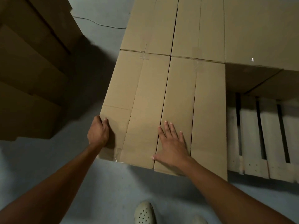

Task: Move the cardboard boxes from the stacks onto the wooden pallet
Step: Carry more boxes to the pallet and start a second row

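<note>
Both arms outstretched: left hand (98, 132) curled over the cardboard box (137, 94) edge, right hand (172, 145) flat, fingers spread.

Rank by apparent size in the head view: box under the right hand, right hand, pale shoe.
Largest: box.
Then: right hand.
Smallest: shoe, though the frame edge cuts it off.

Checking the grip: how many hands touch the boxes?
2. The left hand grips the outer edge of the left box; the right hand lies flat atop the right box.
</note>
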